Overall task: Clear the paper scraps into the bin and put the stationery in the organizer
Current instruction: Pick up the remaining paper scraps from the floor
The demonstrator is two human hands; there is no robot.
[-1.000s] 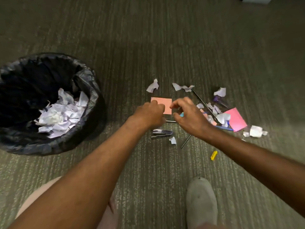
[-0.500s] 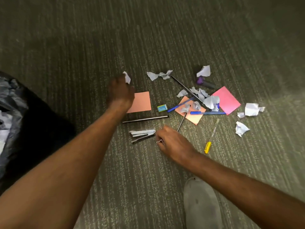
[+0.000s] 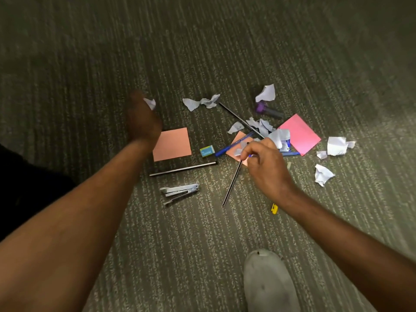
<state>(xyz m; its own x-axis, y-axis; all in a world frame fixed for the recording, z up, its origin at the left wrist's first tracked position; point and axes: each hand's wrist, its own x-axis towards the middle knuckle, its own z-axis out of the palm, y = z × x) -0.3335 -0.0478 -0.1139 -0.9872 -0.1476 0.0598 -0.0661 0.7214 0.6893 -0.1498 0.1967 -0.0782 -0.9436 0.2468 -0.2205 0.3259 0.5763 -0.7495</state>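
Note:
My left hand (image 3: pixel 144 119) hovers over the carpet, shut on a white paper scrap (image 3: pixel 150 102). My right hand (image 3: pixel 269 164) is over the stationery pile, with thumb and fingers pinched on the upper end of a black pencil (image 3: pixel 231 184) that slants down to the left. White scraps lie at the top middle (image 3: pixel 201 103), on a purple marker (image 3: pixel 266 93) and at the right (image 3: pixel 336 145) (image 3: pixel 323 174). A salmon note (image 3: pixel 172 144), an eraser (image 3: pixel 207 151), a stapler (image 3: pixel 180 191) and a blue pen (image 3: pixel 233 146) lie between my hands. The bin (image 3: pixel 24 188) shows only as a dark edge at the left. No organizer is in view.
A second black pencil (image 3: pixel 183 168) lies below the salmon note, and a third (image 3: pixel 239 118) runs under the scraps. A pink note (image 3: pixel 300 134) and a small yellow item (image 3: pixel 274 208) lie at the right. My grey shoe (image 3: pixel 270 282) stands near the bottom.
My left hand took a scrap beside the salmon note and holds it. My right hand dropped to the floor by the stapler, then moved up-right onto the pencil. The view swung right, leaving the bin mostly out.

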